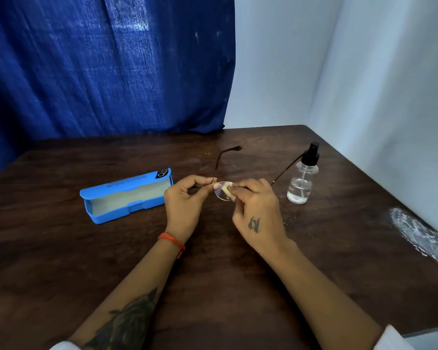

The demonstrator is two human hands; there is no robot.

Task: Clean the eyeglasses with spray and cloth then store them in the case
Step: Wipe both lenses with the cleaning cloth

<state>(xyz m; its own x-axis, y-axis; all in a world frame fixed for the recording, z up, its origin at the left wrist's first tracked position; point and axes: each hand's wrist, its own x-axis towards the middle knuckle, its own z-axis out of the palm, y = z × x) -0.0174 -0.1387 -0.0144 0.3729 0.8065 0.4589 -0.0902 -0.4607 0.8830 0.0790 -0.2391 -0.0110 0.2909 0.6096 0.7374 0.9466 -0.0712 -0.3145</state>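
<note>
Thin-framed eyeglasses (pixel 222 195) are held above the middle of the dark wooden table (pixel 61 261), temples unfolded and pointing away from me. My left hand (pixel 185 200) pinches the frame at the left lens edge. My right hand (pixel 257 210) pinches a small pale yellow cloth (pixel 226 190) against the left lens; the right lens is hidden behind this hand. A blue glasses case (pixel 127 195) lies open to the left, its pale lining showing. A clear spray bottle (pixel 302 175) with a black pump stands upright to the right.
A blue curtain (pixel 106 66) hangs behind the table and a pale wall (pixel 364 72) closes the right side. A white powdery smear (pixel 420 236) marks the table near its right edge. Small droplets speckle the wood around the bottle.
</note>
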